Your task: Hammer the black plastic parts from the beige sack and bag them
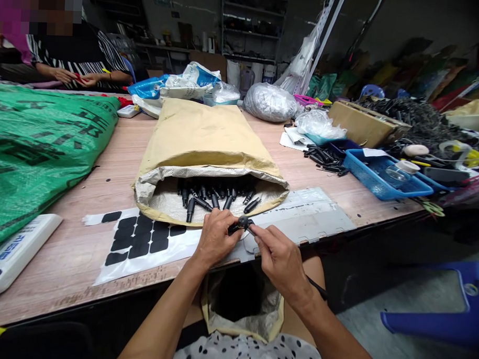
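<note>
Just in front of an open paper sack, my left hand (217, 235) is closed around a small black plastic part (242, 222) with a rounded end. My right hand (281, 257) meets it from the right, fingers pinched at the part's side; what exactly lies between those fingertips is too small to make out. Several black tubular parts (190, 209) lie inside the mouth of the tan sack (210, 131) on the table. Below my hands, a second open sack (274, 322) sits between my legs, its inside dark.
A sheet of black stickers (141, 239) and a grey board (301, 215) lie along the table edge. Left are a green woven bag (39, 157) and a white device (20, 250). A blue basket (384, 176) and loose black parts (326, 159) stand right. Another person sits across the table.
</note>
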`<state>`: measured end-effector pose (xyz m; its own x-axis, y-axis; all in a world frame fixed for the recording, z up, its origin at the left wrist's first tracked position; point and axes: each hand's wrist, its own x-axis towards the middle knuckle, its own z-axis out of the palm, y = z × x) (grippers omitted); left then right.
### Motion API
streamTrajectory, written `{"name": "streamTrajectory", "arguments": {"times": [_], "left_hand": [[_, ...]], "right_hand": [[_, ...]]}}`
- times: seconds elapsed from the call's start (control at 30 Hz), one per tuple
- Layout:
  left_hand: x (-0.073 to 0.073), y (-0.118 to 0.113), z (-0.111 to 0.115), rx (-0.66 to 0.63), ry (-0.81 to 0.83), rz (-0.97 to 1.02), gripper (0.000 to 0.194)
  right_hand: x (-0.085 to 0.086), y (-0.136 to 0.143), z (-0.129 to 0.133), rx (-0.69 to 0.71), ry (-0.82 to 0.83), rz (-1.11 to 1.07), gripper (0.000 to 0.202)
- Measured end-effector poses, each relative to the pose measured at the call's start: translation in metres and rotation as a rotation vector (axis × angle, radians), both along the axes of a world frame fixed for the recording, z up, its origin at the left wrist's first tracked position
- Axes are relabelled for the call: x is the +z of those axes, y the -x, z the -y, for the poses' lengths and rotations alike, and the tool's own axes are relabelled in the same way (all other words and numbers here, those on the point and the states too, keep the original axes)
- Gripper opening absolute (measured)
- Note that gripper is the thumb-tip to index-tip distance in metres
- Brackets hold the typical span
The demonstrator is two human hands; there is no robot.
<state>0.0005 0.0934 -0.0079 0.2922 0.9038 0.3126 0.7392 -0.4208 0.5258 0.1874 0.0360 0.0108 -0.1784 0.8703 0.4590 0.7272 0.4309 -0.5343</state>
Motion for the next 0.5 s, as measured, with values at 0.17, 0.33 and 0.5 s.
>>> {"name": "streamTrajectory", "arguments": {"times": [0.17, 0.33, 0.5], "left_hand": [[-0.001, 0.0, 0.0, -0.012, 0.007, 0.012, 0.012], [-0.001, 0.002, 0.0, -0.049, -0.02, 0.004, 0.013], [-0.001, 0.002, 0.001, -0.088, -0.058, -0.002, 0.012]], "right_hand": [[-0.005, -0.019, -0.011, -0.123, -0.016, 0.045, 0.033], [-0.012, -0.051, -0.032, -0.337, -0.011, 0.255, 0.03], [-0.001, -0.045, -0.036, -0.275, -0.048, 0.319, 0.033]]}}
